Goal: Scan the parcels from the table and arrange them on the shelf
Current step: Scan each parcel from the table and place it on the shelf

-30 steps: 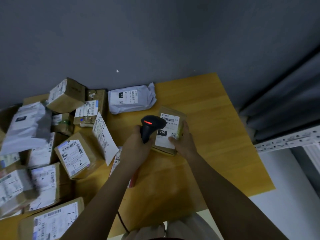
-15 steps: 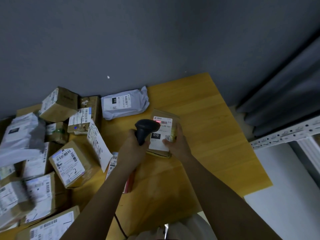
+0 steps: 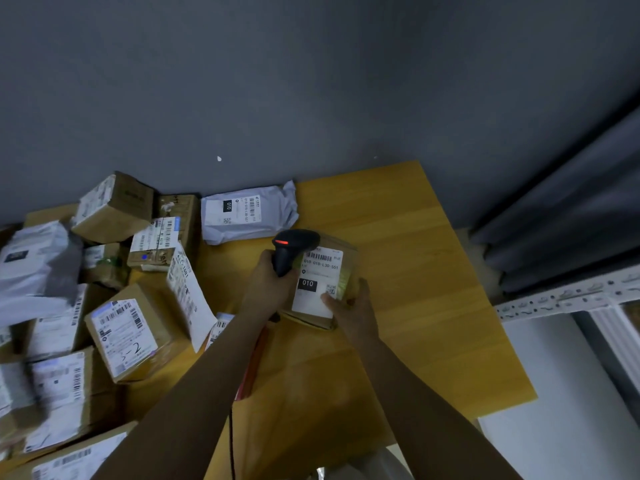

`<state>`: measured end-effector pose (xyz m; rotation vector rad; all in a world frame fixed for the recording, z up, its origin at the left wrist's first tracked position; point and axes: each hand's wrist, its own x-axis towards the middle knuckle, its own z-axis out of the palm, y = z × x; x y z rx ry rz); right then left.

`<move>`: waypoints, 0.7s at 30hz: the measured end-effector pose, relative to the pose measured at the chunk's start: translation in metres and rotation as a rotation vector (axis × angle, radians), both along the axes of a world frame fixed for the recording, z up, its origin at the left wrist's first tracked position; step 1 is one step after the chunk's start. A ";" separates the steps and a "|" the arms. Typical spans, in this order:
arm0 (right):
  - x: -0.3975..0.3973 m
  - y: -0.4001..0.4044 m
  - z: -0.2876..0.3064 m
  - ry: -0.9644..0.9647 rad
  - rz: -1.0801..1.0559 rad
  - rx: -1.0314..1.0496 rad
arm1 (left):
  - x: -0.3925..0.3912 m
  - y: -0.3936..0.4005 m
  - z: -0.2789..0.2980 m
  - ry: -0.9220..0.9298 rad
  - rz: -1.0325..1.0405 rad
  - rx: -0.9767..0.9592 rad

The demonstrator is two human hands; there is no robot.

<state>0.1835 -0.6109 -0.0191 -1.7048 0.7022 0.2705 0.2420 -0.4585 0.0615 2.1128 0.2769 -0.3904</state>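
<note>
Since half a second ago the red scan line has gone from the barcode of the held parcel, and the scanner's head has come round so its red indicator faces the camera again, while both hands remain at the same spot. Far out to the left of the two grips lies the unprocessed heap: brown cardboard boxes with white shipping labels (image 3: 124, 336) stacked and tilted against one another, a crumpled grey plastic mailer (image 3: 33, 268) at the pile's edge, and a loose white label sheet (image 3: 188, 299) leaning off a box; I count no parcel there that looks sorted, so most of the work is left. Beyond the left grip, near the wall, a pale grey poly mailer bag (image 3: 247, 213) lies flat on the yellow wooden surface (image 3: 415, 271). The left hand (image 3: 266, 289) is clenched round the handle of the black handheld barcode scanner (image 3: 292, 245), whose head hangs just above the near corner of the parcel. Immediately right of it, the right hand (image 3: 349, 308) grasps the small brown cardboard parcel with a white label marked 010 (image 3: 320, 282) by its lower right corner, thumb on the label, tilting it up off the surface. This parcel appears to be just scanned or about to be. Well to the right of both grips, the white perforated metal shelf frame (image 3: 568, 297) shows only an edge; whether anything is on it cannot be told.
</note>
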 end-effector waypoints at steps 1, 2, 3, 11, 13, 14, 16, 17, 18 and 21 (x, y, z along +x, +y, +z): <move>0.000 0.000 0.003 0.034 -0.016 0.016 | 0.002 -0.001 -0.003 0.010 0.002 0.004; 0.000 0.000 0.004 0.064 -0.014 0.022 | 0.003 -0.003 -0.005 0.026 0.005 0.002; 0.000 0.000 0.005 0.088 0.004 0.024 | 0.004 -0.004 -0.007 0.040 0.010 -0.006; -0.023 -0.010 0.022 0.125 -0.039 0.406 | -0.005 -0.002 0.005 0.061 0.070 -0.182; -0.040 -0.013 0.024 0.062 -0.203 0.604 | -0.014 -0.007 0.015 0.091 0.037 -0.294; -0.049 -0.014 0.027 0.023 -0.278 0.665 | -0.020 -0.011 0.022 0.118 0.013 -0.349; -0.067 -0.018 0.036 -0.062 -0.350 0.675 | -0.030 -0.021 0.030 0.140 -0.045 -0.435; -0.078 -0.021 0.045 -0.097 -0.370 0.652 | -0.034 -0.027 0.035 0.142 -0.085 -0.464; -0.089 -0.025 0.052 -0.125 -0.394 0.624 | -0.038 -0.035 0.041 0.141 -0.134 -0.483; -0.126 -0.045 0.075 -0.195 -0.502 0.588 | -0.055 -0.068 0.062 0.136 -0.269 -0.545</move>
